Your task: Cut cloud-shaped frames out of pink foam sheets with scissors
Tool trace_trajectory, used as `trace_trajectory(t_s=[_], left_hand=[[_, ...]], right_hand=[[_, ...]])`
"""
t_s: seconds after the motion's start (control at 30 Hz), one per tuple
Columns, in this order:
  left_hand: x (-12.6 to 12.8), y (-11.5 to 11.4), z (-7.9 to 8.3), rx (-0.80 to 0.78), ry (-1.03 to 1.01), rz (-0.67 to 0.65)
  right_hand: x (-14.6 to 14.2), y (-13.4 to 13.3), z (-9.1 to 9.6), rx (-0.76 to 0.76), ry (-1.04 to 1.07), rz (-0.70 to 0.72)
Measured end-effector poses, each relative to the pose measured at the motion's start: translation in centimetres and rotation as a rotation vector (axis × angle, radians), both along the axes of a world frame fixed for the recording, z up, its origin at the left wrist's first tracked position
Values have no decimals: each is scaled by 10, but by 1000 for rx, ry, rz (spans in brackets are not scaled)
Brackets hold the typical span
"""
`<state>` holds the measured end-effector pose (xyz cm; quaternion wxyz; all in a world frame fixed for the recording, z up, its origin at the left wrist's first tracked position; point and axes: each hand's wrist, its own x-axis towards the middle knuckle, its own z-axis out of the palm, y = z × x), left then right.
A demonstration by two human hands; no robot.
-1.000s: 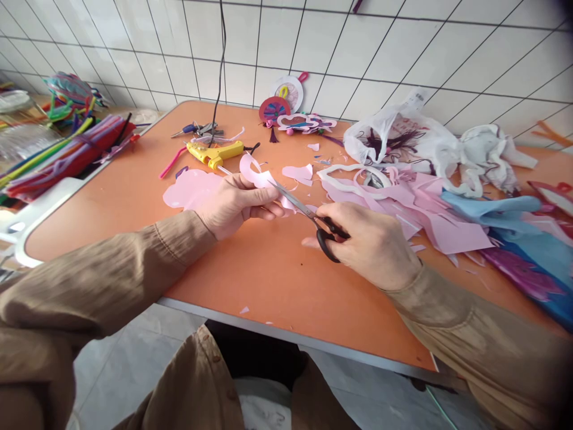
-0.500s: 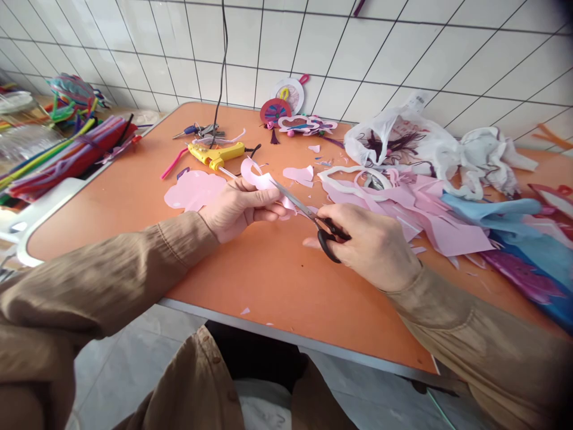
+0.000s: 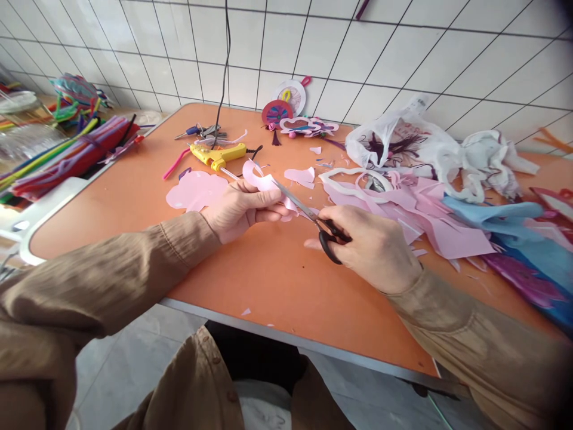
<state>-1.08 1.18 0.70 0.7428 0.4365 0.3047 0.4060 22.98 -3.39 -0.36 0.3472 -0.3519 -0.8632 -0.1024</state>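
Between the thumb and fingers of my left hand (image 3: 248,208) is a curled pink piece of paper or felt (image 3: 258,178); I cannot tell which material. My right hand (image 3: 373,243) grips black-handled scissors (image 3: 304,208), fingers around the loops. Their blades point left and lie against the pink piece, beside my left thumb. A wavy-edged pink cut-out (image 3: 194,190) lies flat on the orange table (image 3: 250,272), left of my left hand. Beyond the hands rests a smaller pink scrap (image 3: 301,177).
A yellow glue gun (image 3: 218,155) and keys (image 3: 206,131) lie behind my left hand. Pink sheets (image 3: 441,221), a white plastic bag (image 3: 421,134) and blue material (image 3: 501,210) crowd the right. Pipe cleaners (image 3: 76,156) are bundled at left; round ornaments (image 3: 277,113) stand by the tiled wall.
The view has shifted very slightly. Both hands, the scissors and the pink piece keep nearly the same position relative to each other.
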Motion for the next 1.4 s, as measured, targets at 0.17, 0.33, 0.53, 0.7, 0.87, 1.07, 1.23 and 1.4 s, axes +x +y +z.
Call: trace_trajectory(t_s=[0.17, 0.33, 0.53, 0.7, 0.87, 1.07, 1.23, 1.4], left_hand=[[0, 0, 1, -8, -10, 18], [-1, 3, -2, 12, 14, 40], [-1, 3, -2, 40, -25, 13], [0, 4, -1, 39, -3, 19], [0, 3, -2, 43, 10, 30], [0, 3, -1, 35, 3, 28], [1, 3, 0, 27, -21, 27], [1, 2, 2, -3, 5, 23]], right_hand=[[-2, -1, -1, 1, 18, -8], [-3, 0, -3, 15, 34, -27], [-3, 1, -5, 16, 25, -59], [-1, 1, -5, -10, 25, -42], [0, 2, -5, -29, 29, -34], [0, 1, -4, -42, 19, -40], [-2, 1, -4, -28, 34, -29], [-2, 1, -4, -34, 14, -33]])
